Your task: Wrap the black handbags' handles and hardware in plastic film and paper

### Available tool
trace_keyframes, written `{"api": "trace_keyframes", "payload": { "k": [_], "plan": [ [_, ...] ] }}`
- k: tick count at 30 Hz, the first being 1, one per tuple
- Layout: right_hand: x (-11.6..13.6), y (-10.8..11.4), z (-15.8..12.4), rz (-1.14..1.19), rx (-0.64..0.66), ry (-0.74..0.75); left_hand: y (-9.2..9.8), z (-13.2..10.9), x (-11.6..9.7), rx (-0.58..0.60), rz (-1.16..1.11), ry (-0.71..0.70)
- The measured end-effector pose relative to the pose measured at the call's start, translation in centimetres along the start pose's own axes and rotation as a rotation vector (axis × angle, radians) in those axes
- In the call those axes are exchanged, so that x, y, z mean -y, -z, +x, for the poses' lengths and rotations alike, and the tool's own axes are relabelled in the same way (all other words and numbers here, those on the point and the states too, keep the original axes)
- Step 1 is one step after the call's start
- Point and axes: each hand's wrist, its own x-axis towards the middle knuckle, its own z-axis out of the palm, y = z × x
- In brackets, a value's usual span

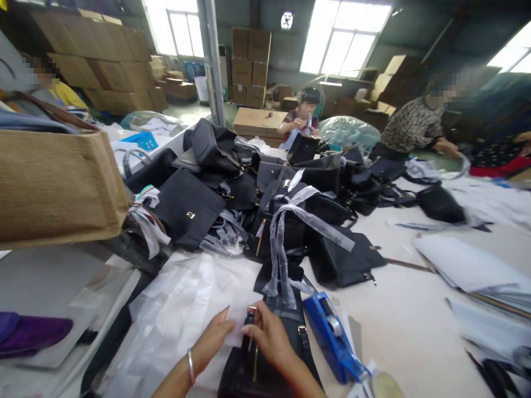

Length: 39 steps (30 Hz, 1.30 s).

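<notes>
My right hand (269,335) is closed on a black strap with a metal buckle (251,310), raised a little over a black bag (236,371). Beside it, my left hand (213,335) pinches a thin translucent white sheet (239,312), one edge of which meets the strap. The bag lies on the table in front of me, with a gold zipper down its front and a second buckle (302,330) on its right side. Clear plastic-wrapped straps (282,260) trail over its top end. The lower part of the bag is partly hidden by my right forearm.
A blue tape dispenser (329,337) stands right of the bag. White translucent sheets (174,315) are spread on the left. Several black bags (188,207) are heaped beyond. A tan woven bag (58,188) juts in at left. Co-workers (409,124) stand across the table (409,309).
</notes>
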Motion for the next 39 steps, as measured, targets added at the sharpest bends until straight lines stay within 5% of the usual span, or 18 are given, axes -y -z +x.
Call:
{"api": "trace_keyframes", "payload": {
  "k": [9,15,22,39],
  "plan": [
    [1.1,0.3,0.0,-0.394,-0.253,0.119,-0.5,-1.3,0.7,0.136,-0.133,0.09],
    [-0.4,0.9,0.9,-0.087,-0.265,-0.085,-0.7,-1.7,1.4,0.209,-0.189,0.089],
    [-2.2,0.8,1.1,0.313,-0.21,-0.251,-1.6,-1.8,2.1,0.088,-0.137,0.055],
    [-0.9,2.3,2.3,0.415,-0.114,-0.345,-2.5,-0.1,1.2,0.038,-0.029,0.084]
  ]
}}
